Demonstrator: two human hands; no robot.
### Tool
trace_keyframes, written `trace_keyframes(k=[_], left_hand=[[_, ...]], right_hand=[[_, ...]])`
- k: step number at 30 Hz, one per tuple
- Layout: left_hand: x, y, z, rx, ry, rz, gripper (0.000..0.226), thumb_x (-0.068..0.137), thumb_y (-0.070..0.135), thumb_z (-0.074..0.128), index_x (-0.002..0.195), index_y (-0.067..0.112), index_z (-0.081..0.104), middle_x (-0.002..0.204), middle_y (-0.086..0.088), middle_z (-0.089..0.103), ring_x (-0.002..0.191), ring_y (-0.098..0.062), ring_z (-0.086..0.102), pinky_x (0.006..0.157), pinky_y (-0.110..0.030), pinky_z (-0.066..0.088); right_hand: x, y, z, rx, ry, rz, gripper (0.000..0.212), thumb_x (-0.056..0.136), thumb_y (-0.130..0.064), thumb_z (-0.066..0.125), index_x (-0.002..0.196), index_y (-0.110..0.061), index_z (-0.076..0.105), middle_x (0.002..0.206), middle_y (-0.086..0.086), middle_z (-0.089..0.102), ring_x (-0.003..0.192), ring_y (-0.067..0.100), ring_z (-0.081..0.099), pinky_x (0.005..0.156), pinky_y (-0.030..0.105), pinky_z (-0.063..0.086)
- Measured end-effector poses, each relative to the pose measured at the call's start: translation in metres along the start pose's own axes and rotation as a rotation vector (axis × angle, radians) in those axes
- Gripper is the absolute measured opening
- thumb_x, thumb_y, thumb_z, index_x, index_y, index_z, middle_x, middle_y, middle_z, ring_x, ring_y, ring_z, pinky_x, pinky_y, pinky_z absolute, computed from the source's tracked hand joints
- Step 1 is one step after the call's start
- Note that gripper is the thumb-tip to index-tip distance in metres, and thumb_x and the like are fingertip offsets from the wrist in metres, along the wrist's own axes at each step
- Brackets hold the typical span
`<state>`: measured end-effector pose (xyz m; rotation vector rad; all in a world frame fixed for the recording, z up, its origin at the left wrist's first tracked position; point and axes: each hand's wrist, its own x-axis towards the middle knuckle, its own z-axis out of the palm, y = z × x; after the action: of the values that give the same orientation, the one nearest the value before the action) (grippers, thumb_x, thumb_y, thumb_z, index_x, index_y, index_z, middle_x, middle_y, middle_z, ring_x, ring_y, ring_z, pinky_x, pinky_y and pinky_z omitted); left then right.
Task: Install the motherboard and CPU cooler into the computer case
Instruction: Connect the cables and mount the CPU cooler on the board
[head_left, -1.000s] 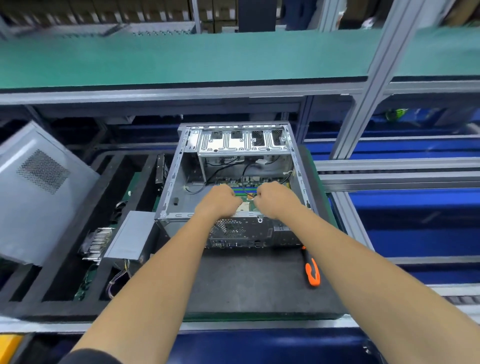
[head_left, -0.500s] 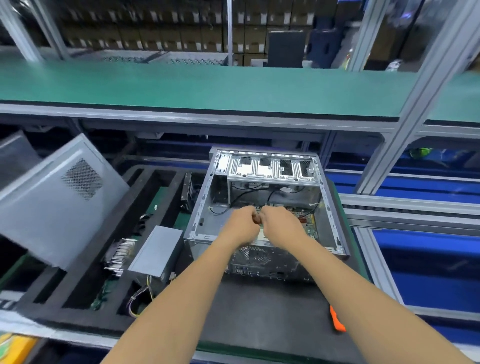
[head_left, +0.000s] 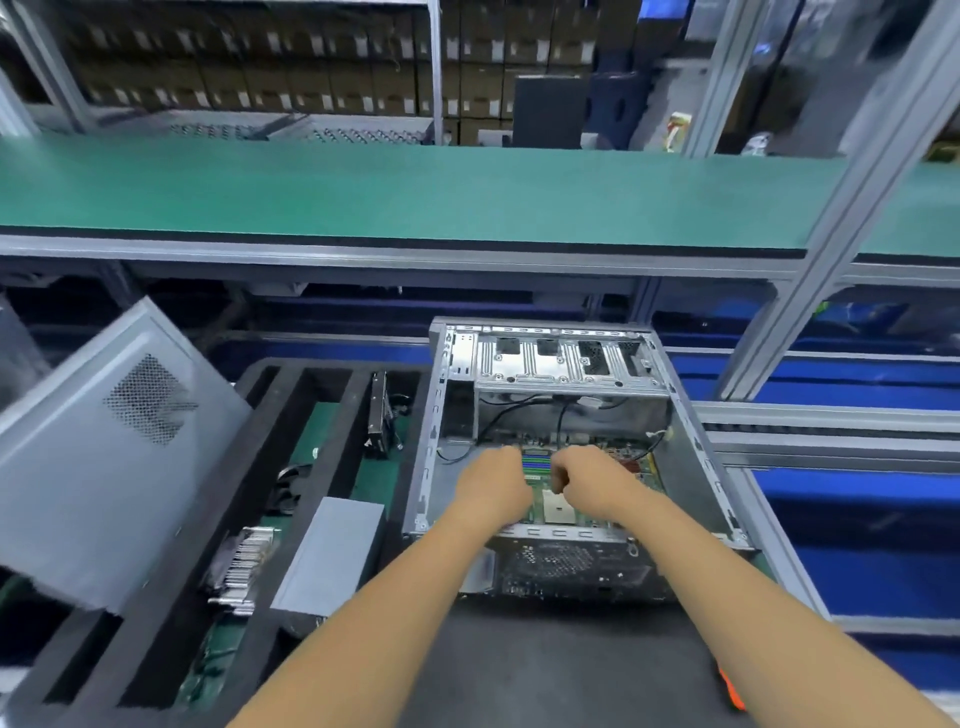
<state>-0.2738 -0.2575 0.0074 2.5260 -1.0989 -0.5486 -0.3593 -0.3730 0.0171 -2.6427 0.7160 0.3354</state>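
Both hands have drifted apart since a moment ago — left hand (head_left: 496, 483) and right hand (head_left: 592, 475) now sit with a gap between them, down inside the computer case (head_left: 431, 441) on the desk. Fingers curled into loose fists; whether they grip anything, I cannot tell. Motherboard (head_left: 543, 499) lies flat on the case floor between my knuckles — side panel (head_left: 93, 457) leans at left.

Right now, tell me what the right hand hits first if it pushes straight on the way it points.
The right hand points away from the person and slightly left, over the motherboard. Straight on, it would likely meet the black cables first, then the drive cage. Depth is unclear from this one view.
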Motion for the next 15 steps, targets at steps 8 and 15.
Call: trace_keyframes(k=[8,15], left_hand=[[0.010,-0.003,0.006,-0.106,-0.136,-0.127,0.013,0.087,0.009,0.046,0.085,0.002,0.056,0.068,-0.003,0.055,0.056,-0.019,0.049,0.059,-0.034,0.047],[0.028,0.009,0.011,0.044,-0.197,-0.099,0.027,0.083,0.007,0.047,0.057,0.012,0.039,0.054,-0.002,0.038,0.045,-0.016,0.035,0.045,-0.025,0.031]], right_hand=[[0.004,0.027,0.012,0.097,-0.108,0.036,0.023,0.088,-0.001,0.044,0.093,-0.004,0.066,0.099,0.012,0.068,0.090,0.027,0.064,0.072,0.037,0.053],[0.017,0.032,0.002,0.016,-0.176,-0.011,0.019,0.089,-0.003,0.047,0.098,-0.003,0.065,0.103,0.013,0.067,0.089,0.027,0.063,0.078,0.041,0.053]])
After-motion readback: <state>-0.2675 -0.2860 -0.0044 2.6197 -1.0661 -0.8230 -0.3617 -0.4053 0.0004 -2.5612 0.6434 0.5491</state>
